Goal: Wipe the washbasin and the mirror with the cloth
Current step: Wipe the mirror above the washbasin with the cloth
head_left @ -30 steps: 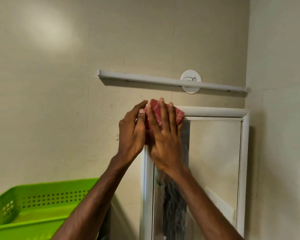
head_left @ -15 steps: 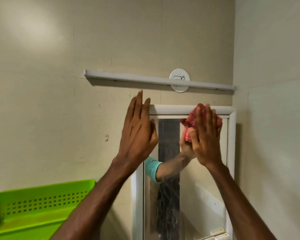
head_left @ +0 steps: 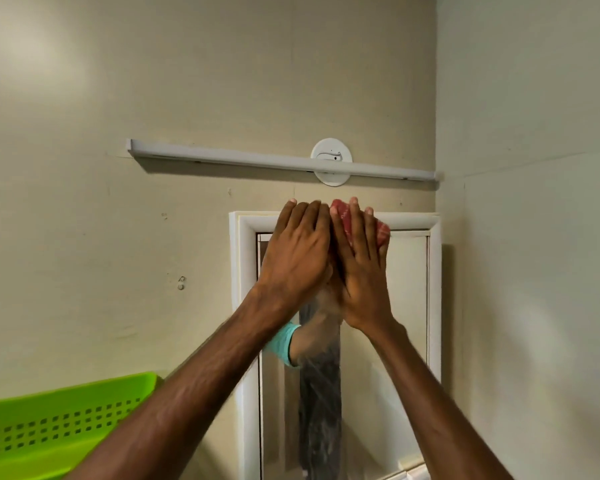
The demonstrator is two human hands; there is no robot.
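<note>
A white-framed mirror (head_left: 406, 306) hangs on the beige wall. My right hand (head_left: 361, 265) presses a red checked cloth (head_left: 381, 232) flat against the top of the glass, fingers straight. My left hand (head_left: 297, 254) lies flat beside it, fingers straight, over the mirror's upper left part and top frame. The two hands touch side by side. Most of the cloth is hidden under my right hand. The washbasin is out of view.
A white rail (head_left: 274, 161) with a round mount (head_left: 331, 161) runs along the wall just above the mirror. A green perforated basket (head_left: 49, 427) sits at the lower left. A side wall (head_left: 534, 271) closes in right of the mirror.
My right hand slid the cloth left along the mirror's top, from the right corner to the middle. My left hand moved right and now lies flat next to it.
</note>
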